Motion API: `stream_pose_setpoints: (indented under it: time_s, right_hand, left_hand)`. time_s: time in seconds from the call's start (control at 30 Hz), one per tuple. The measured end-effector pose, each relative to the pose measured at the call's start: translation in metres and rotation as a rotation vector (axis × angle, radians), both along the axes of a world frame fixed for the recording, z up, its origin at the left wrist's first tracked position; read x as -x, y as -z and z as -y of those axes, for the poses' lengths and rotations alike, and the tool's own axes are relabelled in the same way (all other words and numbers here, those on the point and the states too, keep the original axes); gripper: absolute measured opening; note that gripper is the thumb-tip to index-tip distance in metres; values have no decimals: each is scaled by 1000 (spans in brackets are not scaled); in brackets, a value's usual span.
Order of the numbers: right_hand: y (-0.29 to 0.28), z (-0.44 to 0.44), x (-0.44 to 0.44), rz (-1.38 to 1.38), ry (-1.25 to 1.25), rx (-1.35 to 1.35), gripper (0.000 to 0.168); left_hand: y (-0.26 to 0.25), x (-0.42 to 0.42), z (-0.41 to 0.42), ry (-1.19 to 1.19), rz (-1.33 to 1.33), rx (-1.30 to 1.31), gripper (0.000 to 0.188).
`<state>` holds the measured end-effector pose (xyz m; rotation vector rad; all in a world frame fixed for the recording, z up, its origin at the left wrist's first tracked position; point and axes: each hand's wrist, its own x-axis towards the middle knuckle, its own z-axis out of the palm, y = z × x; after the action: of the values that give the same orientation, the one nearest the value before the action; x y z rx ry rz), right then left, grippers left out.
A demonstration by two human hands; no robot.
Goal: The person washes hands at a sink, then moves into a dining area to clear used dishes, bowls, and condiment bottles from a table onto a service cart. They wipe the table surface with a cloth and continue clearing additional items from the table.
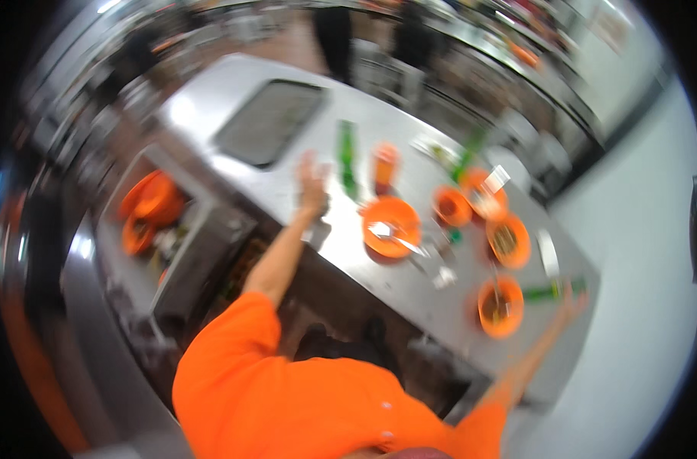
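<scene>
My left hand point(312, 186) is over the steel table point(360, 275), left of an upright-looking green bottle point(347, 158); its fingers look spread, with nothing visible in them. At the table's right end my right hand point(572, 304) has its fingers around a second green bottle point(540, 293). Beside that bottle is an orange bowl point(486, 321) with food remains and a utensil. An orange bowl with a spoon point(377, 244) stands nearer my left hand, below a tall orange cup point(385, 163). Motion blur hides finger detail.
A dark-rimmed tray point(268, 123) lies at the table's far left. More orange bowls point(523, 244), a cup point(450, 205), a third green bottle point(469, 155) and a crumpled napkin point(444, 277) stand or lie about. A bin point(179, 264) at left holds orange dishes. A wall point(629, 241) borders the right.
</scene>
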<state>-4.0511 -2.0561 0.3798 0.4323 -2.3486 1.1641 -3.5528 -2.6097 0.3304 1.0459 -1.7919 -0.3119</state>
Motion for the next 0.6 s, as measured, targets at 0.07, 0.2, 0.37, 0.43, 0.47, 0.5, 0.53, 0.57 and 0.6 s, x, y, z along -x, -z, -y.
stream_pose_setpoints:
  time_s: [0.07, 0.2, 0.37, 0.43, 0.47, 0.5, 0.53, 0.57, 0.6]
  right_hand:
    - [-17, 13, -10, 380, -266, 415, 63]
    - [22, 30, 22, 80, -142, 239, 40]
    - [-62, 59, -53, -24, -125, 384, 33]
    - [-116, 71, -91, -69, -215, 483, 31]
    - [-139, 71, -110, -84, -270, 532, 30]
    - [-162, 69, -129, -88, -334, 595, 29]
    - [-176, 79, -139, -59, -433, 652, 28]
    - [-189, 95, -149, -21, -561, 714, 26]
    - [-201, 109, -157, 20, -704, 763, 25]
  left_hand:
    - [-38, 34, 10, 146, -269, 11, 73]
    - [-75, 69, 56, 216, -261, -83, 75]
    - [-78, 98, 28, 141, -376, -190, 30]
    - [-82, 98, 29, 45, -439, -184, 28]
    - [-87, 97, 31, 6, -470, -173, 26]
    - [-96, 91, 32, -46, -538, -117, 24]
    - [-108, 66, 29, -94, -550, -77, 22]
    - [-120, 35, 26, -47, -672, -89, 21]
    - [-138, -1, 11, -67, -610, 33, 21]
